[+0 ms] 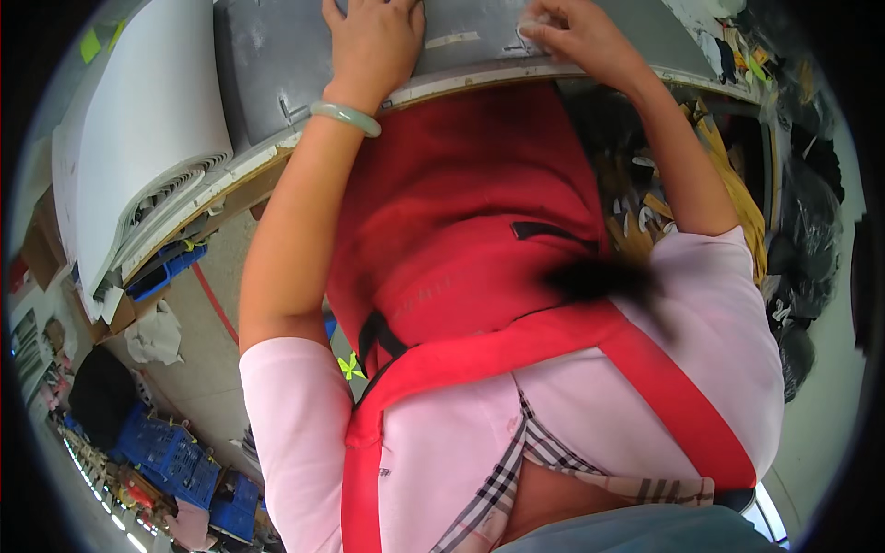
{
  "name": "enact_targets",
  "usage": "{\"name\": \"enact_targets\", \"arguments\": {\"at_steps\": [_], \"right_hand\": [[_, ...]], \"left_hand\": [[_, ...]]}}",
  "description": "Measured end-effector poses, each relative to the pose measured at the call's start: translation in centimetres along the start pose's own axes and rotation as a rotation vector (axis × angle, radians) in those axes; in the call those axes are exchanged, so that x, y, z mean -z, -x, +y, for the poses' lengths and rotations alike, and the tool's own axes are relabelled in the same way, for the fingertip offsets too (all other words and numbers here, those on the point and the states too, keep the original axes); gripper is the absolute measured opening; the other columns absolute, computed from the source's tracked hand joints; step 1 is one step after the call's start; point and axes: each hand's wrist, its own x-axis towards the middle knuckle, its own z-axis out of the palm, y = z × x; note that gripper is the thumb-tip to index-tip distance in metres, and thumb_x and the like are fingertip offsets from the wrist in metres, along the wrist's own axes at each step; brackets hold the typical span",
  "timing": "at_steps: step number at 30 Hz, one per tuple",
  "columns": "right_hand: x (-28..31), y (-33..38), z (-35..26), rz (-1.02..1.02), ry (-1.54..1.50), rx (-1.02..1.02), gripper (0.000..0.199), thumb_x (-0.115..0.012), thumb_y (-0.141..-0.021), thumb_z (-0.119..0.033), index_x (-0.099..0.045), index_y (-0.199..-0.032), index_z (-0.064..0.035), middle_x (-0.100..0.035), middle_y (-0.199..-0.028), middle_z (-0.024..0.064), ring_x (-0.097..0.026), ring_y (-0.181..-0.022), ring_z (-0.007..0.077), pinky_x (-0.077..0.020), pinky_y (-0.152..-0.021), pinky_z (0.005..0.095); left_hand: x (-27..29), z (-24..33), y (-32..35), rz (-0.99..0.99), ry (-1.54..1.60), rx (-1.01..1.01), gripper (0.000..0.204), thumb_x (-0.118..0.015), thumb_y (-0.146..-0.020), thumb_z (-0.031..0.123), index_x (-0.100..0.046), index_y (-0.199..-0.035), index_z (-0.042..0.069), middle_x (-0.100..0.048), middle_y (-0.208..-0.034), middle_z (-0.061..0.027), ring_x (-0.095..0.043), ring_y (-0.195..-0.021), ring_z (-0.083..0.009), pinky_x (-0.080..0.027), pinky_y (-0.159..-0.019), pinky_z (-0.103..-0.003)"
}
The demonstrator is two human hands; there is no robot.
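Note:
My left hand [376, 51] lies on the grey tabletop [277, 55], fingers spread, some of them cut off by the upper edge of the picture. A pale green bangle [347, 118] circles that wrist. Further right, my right hand [583, 39] is over the same tabletop with its fingers curled together. Something small and whitish shows at its fingertips, too little of it to name. Between the two hands a short pale strip [453, 40] lies on the surface.
A thick roll of white sheet material [152, 111] rests at the table's left end. Blue plastic crates [171, 452] stand on the floor at lower left. Yellow cloth [728, 166] and dark plastic bags [811, 230] crowd the right side. My red apron [470, 212] hangs against the table edge.

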Motion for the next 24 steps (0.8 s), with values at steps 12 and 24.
{"name": "enact_targets", "arguments": {"at_steps": [12, 24], "right_hand": [[-0.1, -15.2, 3.6, 0.384, 0.034, 0.286, 0.02, -0.063, -0.083, -0.018, -0.065, -0.085, 0.0014, -0.065, -0.078, 0.0167, -0.062, -0.073, 0.0283, -0.0477, -0.07, 0.0372], [-0.4, -18.3, 4.0, 0.377, 0.308, 0.436, 0.019, -0.059, -0.084, -0.016, -0.064, -0.082, 0.0014, -0.064, -0.077, 0.0208, -0.062, -0.072, 0.0335, -0.048, -0.069, 0.0403]], "left_hand": [[-1.0, -0.3, 0.0, 0.156, -0.131, -0.016, 0.032, -0.055, -0.092, 0.024, -0.059, -0.123, 0.015, -0.055, -0.127, -0.0074, -0.046, -0.126, -0.0283, -0.027, -0.104, -0.063], [-1.0, -0.4, -0.1, 0.136, -0.095, 0.011, 0.032, -0.055, -0.092, 0.024, -0.059, -0.122, 0.014, -0.054, -0.128, -0.0069, -0.045, -0.127, -0.0274, -0.026, -0.106, -0.063]]}}
